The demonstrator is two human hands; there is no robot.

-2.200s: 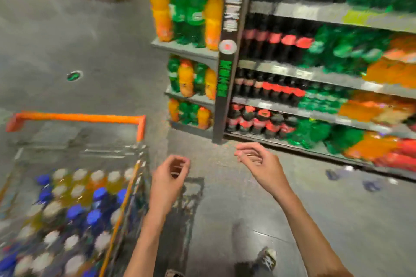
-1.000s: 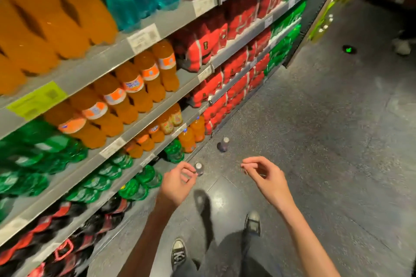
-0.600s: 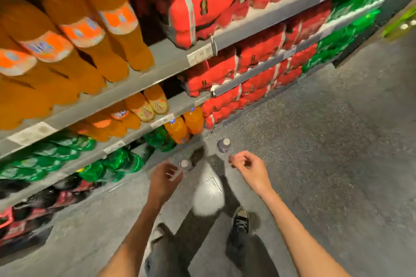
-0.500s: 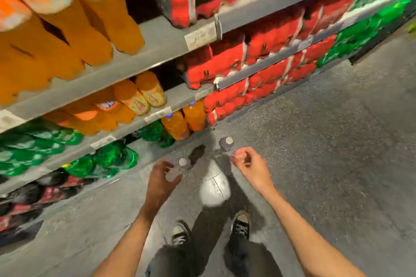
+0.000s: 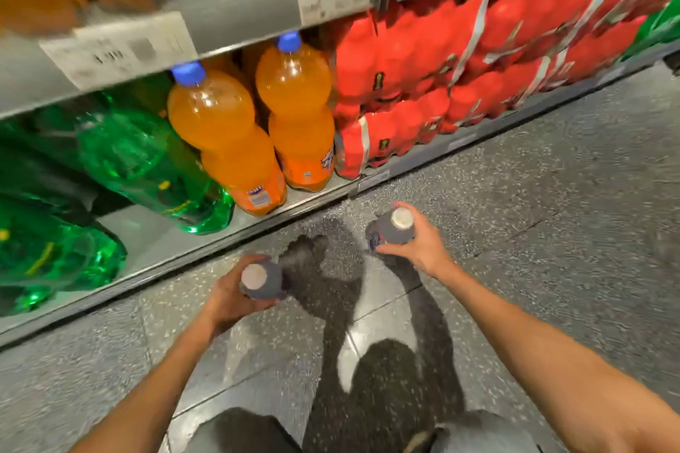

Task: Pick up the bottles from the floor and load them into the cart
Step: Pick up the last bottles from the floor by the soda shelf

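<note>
Two small dark bottles with white caps stand low over the speckled floor, seen from above. My left hand (image 5: pixel 230 296) grips the left bottle (image 5: pixel 264 284) around its body. My right hand (image 5: pixel 419 241) grips the right bottle (image 5: pixel 393 232), fingers wrapped round its far side; a bit of blue and red label shows at its lower left. Both bottles are close to the foot of the shelving. The cart is out of view.
The bottom shelf (image 5: pixel 257 221) runs diagonally just beyond my hands, holding big orange soda bottles (image 5: pixel 294 114), green bottles (image 5: pixel 140 165) and red shrink-wrapped packs (image 5: pixel 423 92). Grey floor (image 5: pixel 552 213) stretches to the right. My knees sit at the bottom edge.
I have dropped low toward the floor and both hands have closed round the two bottles that stood by the shelf. The cart seen earlier has left the view.
</note>
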